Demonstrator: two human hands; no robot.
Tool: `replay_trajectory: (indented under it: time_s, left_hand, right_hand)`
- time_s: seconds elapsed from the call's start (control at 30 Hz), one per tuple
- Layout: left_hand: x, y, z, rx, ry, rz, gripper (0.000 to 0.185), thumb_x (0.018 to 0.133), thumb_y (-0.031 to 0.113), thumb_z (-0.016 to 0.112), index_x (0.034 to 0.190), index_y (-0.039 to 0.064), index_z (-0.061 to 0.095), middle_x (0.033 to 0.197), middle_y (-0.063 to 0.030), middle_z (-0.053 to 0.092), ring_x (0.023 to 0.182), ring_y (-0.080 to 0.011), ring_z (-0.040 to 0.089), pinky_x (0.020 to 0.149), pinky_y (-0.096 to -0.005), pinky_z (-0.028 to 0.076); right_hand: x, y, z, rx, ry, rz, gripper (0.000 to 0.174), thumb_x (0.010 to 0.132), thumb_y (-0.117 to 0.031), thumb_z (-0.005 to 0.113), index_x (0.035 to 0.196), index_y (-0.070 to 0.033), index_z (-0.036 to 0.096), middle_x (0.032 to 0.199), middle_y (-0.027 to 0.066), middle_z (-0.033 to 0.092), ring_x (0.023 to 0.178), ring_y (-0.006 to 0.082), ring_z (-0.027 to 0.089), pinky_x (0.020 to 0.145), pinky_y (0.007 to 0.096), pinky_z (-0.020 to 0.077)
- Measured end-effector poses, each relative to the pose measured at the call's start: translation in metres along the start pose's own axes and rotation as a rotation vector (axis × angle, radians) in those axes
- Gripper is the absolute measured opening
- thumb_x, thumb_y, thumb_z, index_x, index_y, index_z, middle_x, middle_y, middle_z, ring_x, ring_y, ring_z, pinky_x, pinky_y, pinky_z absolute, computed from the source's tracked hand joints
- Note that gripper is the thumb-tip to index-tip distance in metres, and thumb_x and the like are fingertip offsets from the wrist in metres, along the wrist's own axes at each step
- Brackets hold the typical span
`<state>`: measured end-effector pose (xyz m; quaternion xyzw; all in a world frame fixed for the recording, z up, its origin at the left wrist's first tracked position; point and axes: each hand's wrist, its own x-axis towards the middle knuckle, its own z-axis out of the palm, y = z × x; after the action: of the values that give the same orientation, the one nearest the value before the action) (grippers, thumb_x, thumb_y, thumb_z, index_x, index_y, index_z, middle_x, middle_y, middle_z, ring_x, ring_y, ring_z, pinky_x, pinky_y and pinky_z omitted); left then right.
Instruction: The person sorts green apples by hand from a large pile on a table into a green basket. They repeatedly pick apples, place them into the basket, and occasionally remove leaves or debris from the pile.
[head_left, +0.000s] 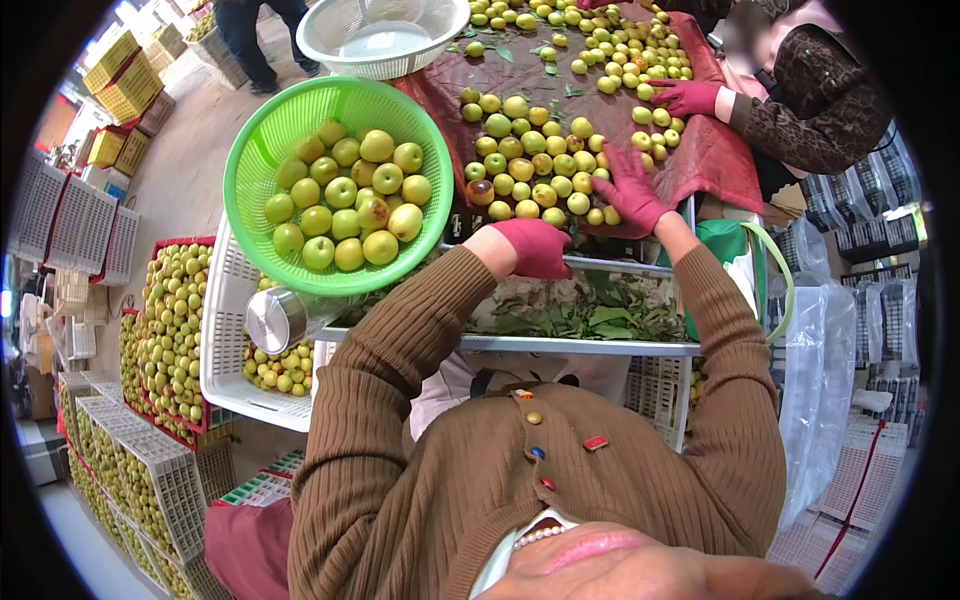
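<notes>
My left hand (531, 247), in a crimson glove, is bent down at the sorting table's near edge, above a leaf-strewn metal trough (517, 296). Its fingers are curled under and hidden, so whether it holds anything cannot be made out. My right hand (634, 187), gloved alike, reaches with fingers spread over the right side of a group of yellow-green jujubes (540, 163). Some of these fruits have brown patches; a mostly dark brown one (480, 192) lies at the group's left. Left of the table, a bright green plastic basket (247, 135) holds several jujubes.
A co-worker's gloved hand (682, 97) touches fruit across the dark red table cover (517, 71). Behind the green basket sits a white basket (315, 34). A metal-capped clear container (276, 321) rests by a white crate (225, 352). Fruit-filled crates (172, 330) stand left.
</notes>
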<state>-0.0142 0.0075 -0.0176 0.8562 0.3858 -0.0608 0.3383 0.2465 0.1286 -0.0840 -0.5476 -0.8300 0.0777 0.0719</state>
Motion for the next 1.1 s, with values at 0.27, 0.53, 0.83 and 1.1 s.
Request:
replay_trajectory:
  time_s: [0.27,0.53,0.83,1.1]
  left_hand:
    - [0.010,-0.007,0.000,0.059,-0.069,0.020,0.059,0.091,0.047,0.062,0.133,0.006,0.061,0.126,-0.0190,0.066,0.116,-0.0346,0.063,0.101,-0.0421,0.048]
    - [0.011,-0.018,0.009,0.028,-0.047,0.050,0.052,0.090,0.050,0.060,0.123,0.010,0.070,0.127,-0.0153,0.067,0.119,-0.0310,0.062,0.105,-0.0435,0.045]
    - [0.024,-0.008,0.016,0.302,-0.018,0.164,0.065,0.088,0.054,0.061,0.128,0.004,0.065,0.125,-0.0189,0.067,0.118,-0.0337,0.062,0.104,-0.0452,0.044]
    - [-0.042,-0.052,0.001,-0.094,0.079,0.124,0.060,0.092,0.050,0.060,0.134,0.006,0.062,0.128,-0.0184,0.066,0.118,-0.0336,0.062,0.104,-0.0436,0.044]
  right_hand:
    - [-0.007,-0.139,-0.035,0.337,0.155,-0.539,0.060,0.080,-0.021,0.078,0.136,-0.014,0.060,0.141,0.0159,0.054,0.130,0.0352,0.050,0.110,0.0447,0.0397]
    - [0.047,-0.221,-0.015,0.030,-0.137,-0.708,0.025,0.081,-0.023,0.068,0.105,-0.016,0.067,0.091,0.0167,0.070,0.082,0.0390,0.069,0.068,0.0486,0.0552]
    - [0.033,-0.250,-0.078,0.891,-0.180,-0.457,0.016,0.095,-0.012,0.059,0.101,0.000,0.068,0.083,0.0040,0.068,0.070,0.0104,0.064,0.061,0.0252,0.0515]
    - [-0.054,-0.367,-0.165,1.158,-0.158,-1.228,0.020,0.081,0.003,0.064,0.095,-0.005,0.076,0.084,0.0089,0.075,0.079,0.0192,0.072,0.075,0.0307,0.0553]
